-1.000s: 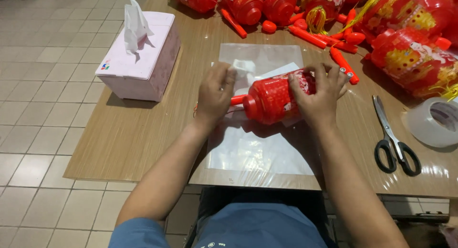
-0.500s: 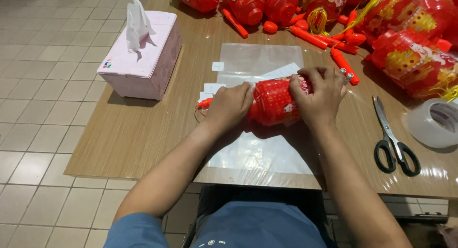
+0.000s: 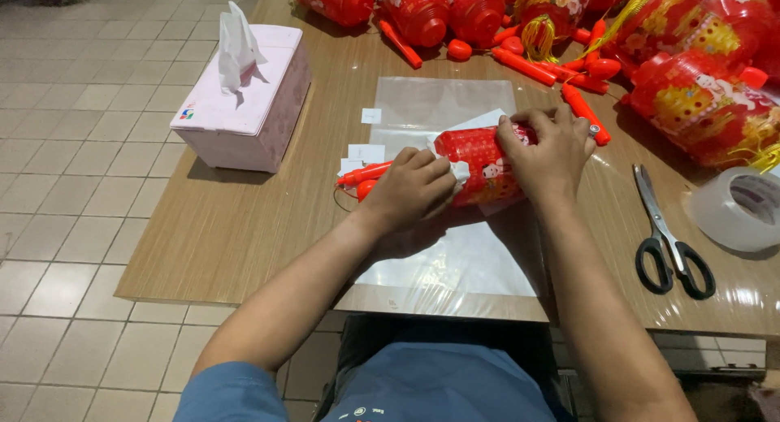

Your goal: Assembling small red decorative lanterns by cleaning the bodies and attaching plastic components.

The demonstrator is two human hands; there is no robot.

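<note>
While both hands work at table centre, I note red lantern [image 3: 481, 164] lying sideways on clear plastic sheet [image 3: 455, 264]. Left hand [image 3: 410, 189] curled around its near end, fingers clenched on white tissue wad [image 3: 460, 171]. Right hand [image 3: 548, 150] grasping far end from above. Scissors [image 3: 668, 237], tape roll [image 3: 735, 209] right; tissue box [image 3: 244, 105] left.

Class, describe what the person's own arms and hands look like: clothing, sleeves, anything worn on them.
Both forearms are bare. The left hand and right hand wear no gloves, and no watch or ring shows. A short blue sleeve covers the left upper arm.
</note>
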